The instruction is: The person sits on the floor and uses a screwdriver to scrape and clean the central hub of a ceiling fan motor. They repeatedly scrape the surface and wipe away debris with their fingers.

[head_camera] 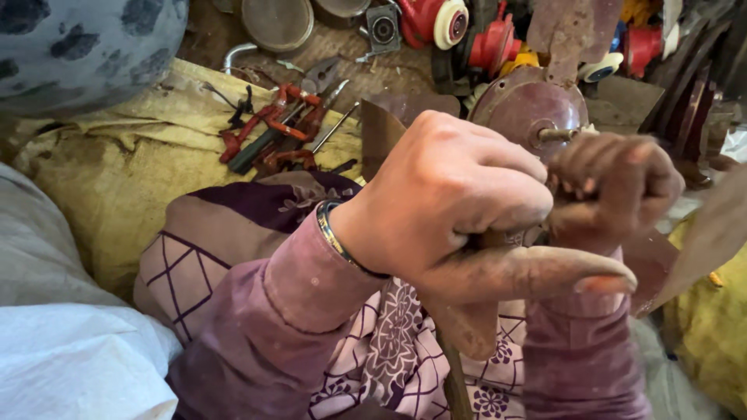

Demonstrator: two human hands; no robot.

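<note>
My left hand (443, 202) is closed around the top of a brown tool handle (457, 373) that runs down toward my lap, with the thumb stretched out to the right. My right hand (615, 183) is a tight fist just to its right, gripping the same tool or a part beside it; what it holds is hidden. Both hands sit right in front of a maroon fan motor housing (529, 105) with a short metal shaft (556, 134) sticking out. Maroon fan blades (704, 233) spread out to the sides.
Red-handled pliers and other hand tools (272, 132) lie on a yellow sack (117, 171) at the back left. Red and white motor parts (443, 19) and a round metal lid (276, 22) crowd the top. A white sack (70, 358) lies at the lower left.
</note>
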